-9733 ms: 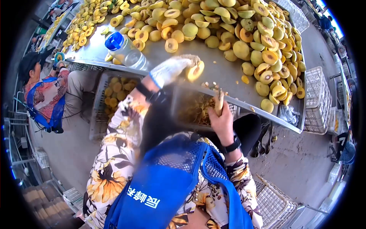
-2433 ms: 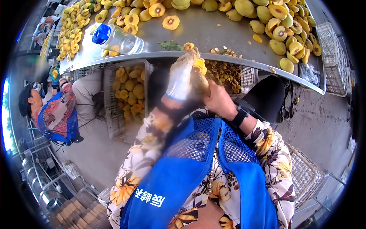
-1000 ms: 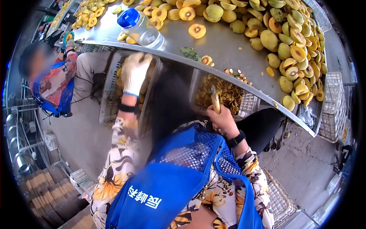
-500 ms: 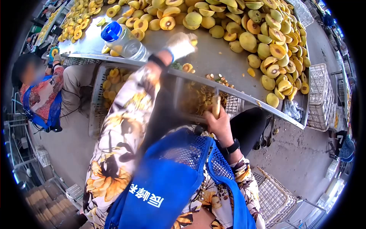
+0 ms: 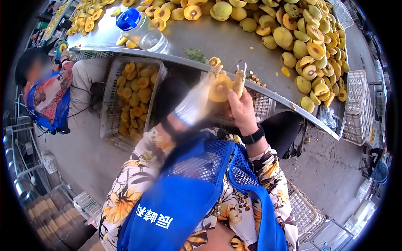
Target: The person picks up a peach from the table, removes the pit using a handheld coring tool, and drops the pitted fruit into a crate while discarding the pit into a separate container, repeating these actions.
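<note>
Head view: just above the middle of the frame, the gloved left hand (image 5: 200,100), blurred, has its fingers closed around a halved yellow fruit (image 5: 220,87), cut face showing. Just right of it, the bare right hand (image 5: 239,111) has its fingers wrapped on a wooden-handled coring tool (image 5: 239,78), whose metal loop points up. Both are held at the steel counter (image 5: 217,39) edge. A water bottle (image 5: 142,29) lies upper left, a crate of fruit (image 5: 135,94) sits below it, and a seated co-worker (image 5: 46,92) is at far left.

One held fruit half (image 5: 220,88), one corer (image 5: 239,80), one bottle (image 5: 142,29)
</note>
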`<state>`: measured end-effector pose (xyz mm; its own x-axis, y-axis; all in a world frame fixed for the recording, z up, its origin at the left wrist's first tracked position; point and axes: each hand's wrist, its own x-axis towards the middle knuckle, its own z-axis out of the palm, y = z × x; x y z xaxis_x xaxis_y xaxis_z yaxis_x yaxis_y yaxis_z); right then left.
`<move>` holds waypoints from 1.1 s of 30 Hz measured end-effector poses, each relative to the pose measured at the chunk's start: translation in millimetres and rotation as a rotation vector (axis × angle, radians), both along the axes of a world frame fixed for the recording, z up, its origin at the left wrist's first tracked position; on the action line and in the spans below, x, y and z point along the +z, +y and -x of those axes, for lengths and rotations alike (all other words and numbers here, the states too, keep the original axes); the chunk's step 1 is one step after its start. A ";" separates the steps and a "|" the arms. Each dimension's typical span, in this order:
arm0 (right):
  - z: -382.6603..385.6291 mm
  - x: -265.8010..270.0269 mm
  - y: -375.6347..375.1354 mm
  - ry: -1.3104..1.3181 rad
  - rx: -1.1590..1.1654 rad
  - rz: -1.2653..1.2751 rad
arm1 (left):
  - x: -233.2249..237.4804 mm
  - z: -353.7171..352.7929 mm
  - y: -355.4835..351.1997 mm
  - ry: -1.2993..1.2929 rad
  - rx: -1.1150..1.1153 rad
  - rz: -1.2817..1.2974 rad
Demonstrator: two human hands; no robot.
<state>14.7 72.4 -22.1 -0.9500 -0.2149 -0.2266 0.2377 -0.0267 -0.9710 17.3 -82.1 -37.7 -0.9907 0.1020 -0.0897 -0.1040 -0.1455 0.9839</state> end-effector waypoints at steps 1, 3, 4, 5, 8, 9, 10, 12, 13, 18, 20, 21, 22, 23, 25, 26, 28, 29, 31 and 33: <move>-1.7 0.7 -5.8 0.205 -0.061 -0.280 | -2.6 -2.1 1.4 0.012 0.018 0.004; -10.8 11.4 -9.6 0.322 -0.111 -0.530 | -3.7 -3.3 5.9 -0.085 0.087 -0.058; -14.6 17.0 -7.4 0.276 -0.061 -0.571 | 0.8 0.1 8.1 -0.191 0.138 -0.125; -18.3 20.9 -4.4 0.230 -0.010 -0.611 | -4.2 4.2 7.1 -0.198 0.205 -0.180; -34.0 18.1 0.2 0.233 0.089 -0.667 | -7.1 7.2 10.2 -0.196 0.349 -0.276; -37.5 13.8 1.5 0.252 0.101 -0.635 | 8.3 4.5 15.4 -0.171 0.360 -0.260; -40.0 11.1 2.1 0.271 0.113 -0.602 | 17.8 2.8 19.5 -0.146 0.371 -0.243; -41.9 11.0 0.0 0.247 0.128 -0.632 | 10.0 7.7 22.9 -0.215 0.403 -0.368; -42.5 13.3 -1.2 0.224 0.134 -0.643 | 6.4 9.6 24.2 -0.250 0.418 -0.429; -46.2 10.6 0.1 0.186 0.203 -0.672 | 4.7 4.9 29.5 -0.180 0.439 -0.279; -48.0 9.0 0.6 0.156 0.242 -0.657 | 11.7 2.7 29.2 -0.196 0.401 -0.199; -48.2 8.9 1.3 0.154 0.264 -0.653 | 19.0 2.2 26.2 -0.208 0.362 -0.091; -48.1 9.1 2.3 0.153 0.287 -0.648 | 29.7 2.9 22.6 -0.220 0.322 0.016; -49.0 9.0 3.1 0.149 0.309 -0.642 | 47.6 4.3 18.5 -0.279 0.185 0.092; -46.6 8.4 4.0 0.111 0.340 -0.623 | 32.9 15.4 0.4 -0.235 -0.064 0.068; -45.4 8.3 4.1 0.092 0.356 -0.613 | 28.0 18.7 -4.4 -0.213 -0.187 0.055; -42.5 10.5 4.0 0.050 0.294 -0.571 | 25.4 16.9 -2.0 -0.337 -0.104 -0.124; -41.5 11.4 4.0 0.030 0.262 -0.549 | 26.2 16.3 1.3 -0.382 -0.005 -0.321; -43.8 -0.2 1.5 0.027 0.238 -0.512 | 30.0 11.3 6.7 -0.451 0.083 -0.569; -50.1 -18.9 -5.7 0.061 0.212 -0.473 | 18.2 0.8 13.6 -0.241 0.164 -0.311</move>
<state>64.8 66.7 -41.0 -0.9113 -0.2912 -0.2911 0.1330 0.4609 -0.8775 16.5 -68.6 -19.5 -0.9504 0.0033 -0.3110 -0.2767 -0.4658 0.8405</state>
